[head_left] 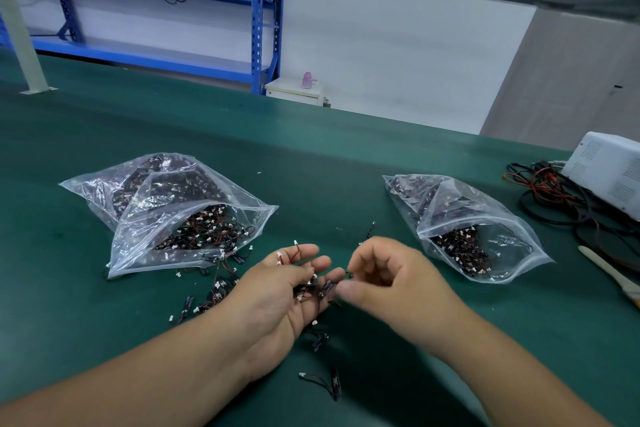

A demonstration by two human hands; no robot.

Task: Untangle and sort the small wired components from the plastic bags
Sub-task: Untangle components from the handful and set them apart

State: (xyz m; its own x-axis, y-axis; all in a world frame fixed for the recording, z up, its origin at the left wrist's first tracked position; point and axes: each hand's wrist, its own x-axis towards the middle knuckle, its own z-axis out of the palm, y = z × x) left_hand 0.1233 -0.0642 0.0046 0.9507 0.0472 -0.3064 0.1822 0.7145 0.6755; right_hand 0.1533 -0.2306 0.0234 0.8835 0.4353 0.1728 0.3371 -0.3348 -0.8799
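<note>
Components (317, 288) on open left grip (287, 291), seemingly

A wide-angle head camera is looking forward and down, hovering close above the left hand (287, 288), right hand (388, 274) and green table (69, 288).

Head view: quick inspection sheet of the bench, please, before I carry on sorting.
Surface: green mat, flat.
Job's things: left bag and right bag, clear, open-mouthed, holding wired components; loose components spilled beside the left bag.
Clutter: cream tool at the right edge.
Hands: left hand palm up, cradling a clump; right hand curled, apparently pinching one component.
Cables: black and red cable tangle by the white box.
Surroundings: blue shelving; pink bottle on a white cabinet.
</note>
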